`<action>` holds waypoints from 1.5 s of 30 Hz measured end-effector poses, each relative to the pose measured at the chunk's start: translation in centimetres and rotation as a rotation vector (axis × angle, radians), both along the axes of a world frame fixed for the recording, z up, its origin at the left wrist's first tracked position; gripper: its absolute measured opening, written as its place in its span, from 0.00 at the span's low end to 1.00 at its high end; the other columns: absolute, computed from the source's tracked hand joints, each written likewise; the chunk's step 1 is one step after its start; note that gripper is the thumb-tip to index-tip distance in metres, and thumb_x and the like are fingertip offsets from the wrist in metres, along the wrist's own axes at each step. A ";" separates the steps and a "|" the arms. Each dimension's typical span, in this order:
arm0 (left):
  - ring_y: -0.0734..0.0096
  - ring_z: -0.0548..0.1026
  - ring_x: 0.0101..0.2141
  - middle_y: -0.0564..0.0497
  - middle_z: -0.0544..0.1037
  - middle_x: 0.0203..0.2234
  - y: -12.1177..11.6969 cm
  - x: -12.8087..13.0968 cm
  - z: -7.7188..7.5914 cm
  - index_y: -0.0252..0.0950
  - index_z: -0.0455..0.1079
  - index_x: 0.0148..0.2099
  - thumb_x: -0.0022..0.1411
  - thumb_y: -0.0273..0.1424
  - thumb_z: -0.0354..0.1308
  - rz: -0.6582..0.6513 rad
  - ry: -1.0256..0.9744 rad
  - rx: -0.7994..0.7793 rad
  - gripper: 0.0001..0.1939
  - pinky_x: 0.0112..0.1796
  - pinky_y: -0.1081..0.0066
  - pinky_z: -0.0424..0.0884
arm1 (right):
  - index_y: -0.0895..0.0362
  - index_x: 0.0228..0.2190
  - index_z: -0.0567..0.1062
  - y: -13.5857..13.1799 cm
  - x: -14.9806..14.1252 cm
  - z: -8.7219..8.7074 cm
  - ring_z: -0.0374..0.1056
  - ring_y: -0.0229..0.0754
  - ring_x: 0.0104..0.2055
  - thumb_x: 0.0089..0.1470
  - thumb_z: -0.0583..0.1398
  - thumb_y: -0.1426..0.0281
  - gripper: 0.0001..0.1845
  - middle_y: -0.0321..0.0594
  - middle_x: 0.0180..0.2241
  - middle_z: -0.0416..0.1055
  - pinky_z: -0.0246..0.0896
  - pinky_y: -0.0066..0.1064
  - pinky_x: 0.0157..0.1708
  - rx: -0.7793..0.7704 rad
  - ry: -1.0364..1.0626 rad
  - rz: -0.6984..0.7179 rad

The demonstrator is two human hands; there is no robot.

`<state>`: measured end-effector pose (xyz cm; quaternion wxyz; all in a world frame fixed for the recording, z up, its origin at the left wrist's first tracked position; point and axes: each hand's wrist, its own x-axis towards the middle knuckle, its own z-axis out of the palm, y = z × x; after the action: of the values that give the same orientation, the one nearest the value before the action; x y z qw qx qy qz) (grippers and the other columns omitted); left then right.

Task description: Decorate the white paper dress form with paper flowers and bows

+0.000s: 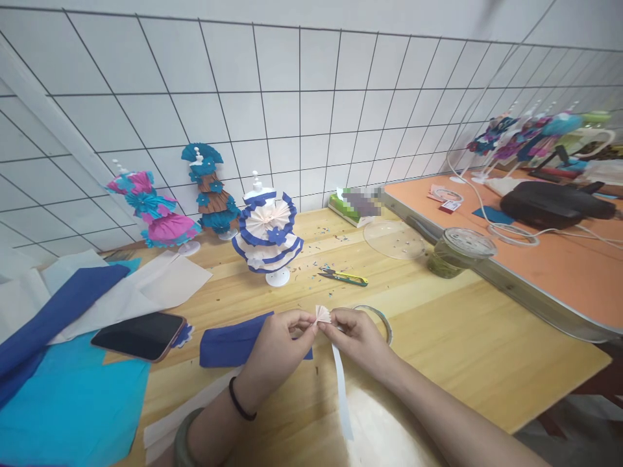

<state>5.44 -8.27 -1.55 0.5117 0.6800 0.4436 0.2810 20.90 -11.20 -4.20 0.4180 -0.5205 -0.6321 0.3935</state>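
Observation:
Between the fingertips of both hands is a small pale, pleated paper fan (322,314), its folds spread upward. My left hand (280,347) pinches it from one side, and my right hand (357,337) pinches it from the other. A long white paper strip (343,395) hangs down below the right fingers toward the table. Under the left hand lies a folded dark blue piece of crepe paper (226,344). Partly hidden behind the right hand is a roll of tape (384,322). Beyond the hands stands a miniature dress form (267,227) in white and blue paper ruffles.
Yellow-green thread snips (348,278) lie among paper scraps. Two more dressed forms, pink-and-blue (163,217) and brown-and-teal (214,194), stand by the tiled wall. A phone (139,335) and paper sheets (78,395) cover the left. A clear-lidded jar (457,253) stands right, near the orange table (549,266).

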 end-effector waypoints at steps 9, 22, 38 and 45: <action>0.68 0.75 0.33 0.50 0.79 0.30 0.0 0.0 0.2 0.35 0.74 0.35 0.56 0.29 0.52 -0.022 -0.002 0.043 0.10 0.36 0.73 0.69 | 0.58 0.17 0.64 0.1 0.0 -0.3 0.48 0.33 0.22 0.52 0.54 0.62 0.18 0.31 0.18 0.51 0.45 0.25 0.23 -0.029 0.037 0.001; 0.69 0.69 0.33 0.50 0.72 0.29 0.1 -0.3 -0.3 0.36 0.70 0.31 0.60 0.29 0.47 -0.051 0.110 0.292 0.11 0.35 0.71 0.63 | 0.59 0.15 0.68 0.3 0.1 0.0 0.48 0.31 0.18 0.45 0.59 0.54 0.21 0.30 0.14 0.54 0.42 0.25 0.19 -0.237 0.214 0.008; 0.69 0.69 0.30 0.50 0.73 0.25 0.6 -0.2 -0.4 0.32 0.68 0.29 0.57 0.34 0.51 -0.082 -0.133 -0.096 0.10 0.34 0.71 0.64 | 0.60 0.24 0.75 0.7 0.4 0.1 0.58 0.28 0.17 0.34 0.66 0.56 0.20 0.34 0.19 0.70 0.52 0.22 0.18 -0.373 0.463 0.016; 0.76 0.64 0.23 0.54 0.69 0.19 1.2 -0.4 -1.0 0.32 0.68 0.26 0.54 0.34 0.55 -0.069 -0.215 -0.232 0.10 0.27 0.76 0.59 | 0.60 0.24 0.76 0.7 0.3 0.2 0.57 0.28 0.16 0.33 0.67 0.58 0.18 0.35 0.20 0.72 0.52 0.23 0.18 -0.368 0.484 -0.063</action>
<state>5.06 -7.08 -2.52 0.6407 0.5971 0.3922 0.2812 21.21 -10.49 -3.97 0.4673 -0.4979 -0.4156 0.6008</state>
